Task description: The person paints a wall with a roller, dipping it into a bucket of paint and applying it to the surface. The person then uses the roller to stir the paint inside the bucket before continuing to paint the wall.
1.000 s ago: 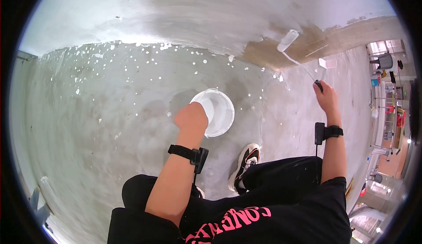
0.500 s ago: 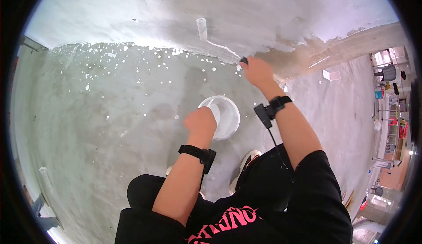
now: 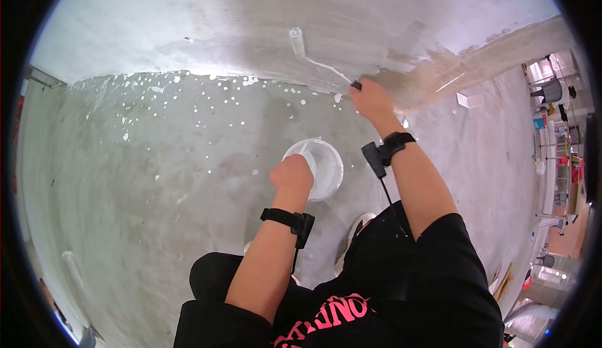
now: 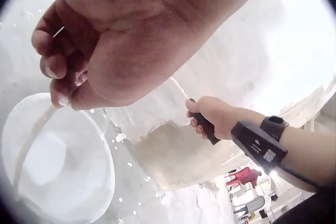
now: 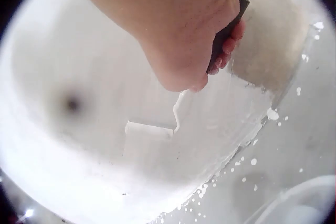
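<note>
My right hand (image 3: 374, 101) grips the black handle (image 3: 356, 86) of a paint roller, whose white sleeve (image 3: 296, 42) lies against the wall. The right wrist view shows the sleeve (image 5: 150, 129) on the wall surface below the hand (image 5: 184, 35). My left hand (image 3: 292, 174) is at the left side of a white bucket (image 3: 339, 171). In the left wrist view the fingers of that hand (image 4: 126, 40) pinch the thin bail (image 4: 32, 132) of the bucket (image 4: 111, 169); white shows inside it.
White spots dot the grey floor (image 3: 188, 222) along the base of the wall (image 3: 207, 9). A bare brownish patch (image 3: 401, 88) marks the lower wall at right. A small white object (image 3: 469, 100) lies on the floor beyond it. A chair (image 3: 550, 91) and shelves stand far right.
The right hand has swung left with the roller from the brown patch to the wall above the bucket, then shifted slightly right. The left hand and bucket appear slightly farther right and lower.
</note>
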Demonstrator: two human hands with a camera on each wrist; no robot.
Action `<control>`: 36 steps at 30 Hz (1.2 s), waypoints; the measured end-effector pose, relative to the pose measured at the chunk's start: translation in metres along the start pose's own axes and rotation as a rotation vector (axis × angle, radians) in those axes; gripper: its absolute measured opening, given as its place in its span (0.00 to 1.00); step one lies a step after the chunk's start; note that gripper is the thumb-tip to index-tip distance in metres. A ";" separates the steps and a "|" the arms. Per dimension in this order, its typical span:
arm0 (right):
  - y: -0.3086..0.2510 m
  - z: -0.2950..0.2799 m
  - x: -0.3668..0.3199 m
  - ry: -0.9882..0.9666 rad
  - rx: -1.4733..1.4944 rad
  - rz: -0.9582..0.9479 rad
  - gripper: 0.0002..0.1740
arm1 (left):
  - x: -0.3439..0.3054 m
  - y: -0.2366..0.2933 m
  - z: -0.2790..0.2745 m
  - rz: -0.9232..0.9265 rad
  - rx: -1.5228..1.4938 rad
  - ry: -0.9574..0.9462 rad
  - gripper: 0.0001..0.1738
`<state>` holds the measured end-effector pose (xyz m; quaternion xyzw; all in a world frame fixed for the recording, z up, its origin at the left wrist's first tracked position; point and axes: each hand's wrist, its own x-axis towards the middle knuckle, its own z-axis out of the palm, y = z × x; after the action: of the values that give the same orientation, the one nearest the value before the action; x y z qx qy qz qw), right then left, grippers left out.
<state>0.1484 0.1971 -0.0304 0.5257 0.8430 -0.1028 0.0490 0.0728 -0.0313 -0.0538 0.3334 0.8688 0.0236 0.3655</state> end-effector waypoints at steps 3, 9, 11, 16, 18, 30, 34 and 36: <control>0.029 -0.021 -0.015 0.005 -0.022 0.048 0.23 | 0.001 0.005 0.001 0.003 -0.002 -0.013 0.14; 0.098 -0.048 -0.043 0.064 -0.077 0.155 0.23 | -0.004 0.016 -0.006 0.031 -0.002 -0.041 0.15; 0.125 -0.053 -0.051 0.123 -0.067 0.171 0.24 | -0.003 0.015 -0.005 0.032 -0.002 -0.042 0.15; 0.198 -0.061 -0.068 0.161 -0.027 0.201 0.23 | -0.004 0.009 -0.005 0.013 -0.014 -0.035 0.14; 0.219 -0.061 -0.074 0.179 -0.014 0.238 0.23 | -0.003 0.008 0.000 0.026 -0.010 -0.021 0.14; 0.282 -0.061 -0.099 0.155 0.095 0.113 0.20 | -0.005 0.010 0.001 0.013 0.067 0.013 0.11; 0.211 -0.057 -0.102 -0.205 0.565 0.149 0.18 | -0.002 0.010 -0.001 -0.044 0.081 0.019 0.11; 0.175 -0.059 -0.103 -0.310 0.528 0.007 0.18 | -0.004 0.010 -0.007 -0.050 0.094 0.003 0.12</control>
<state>0.3529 0.1945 0.0256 0.5014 0.7676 -0.3972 0.0389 0.0761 -0.0241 -0.0434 0.3283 0.8776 -0.0257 0.3485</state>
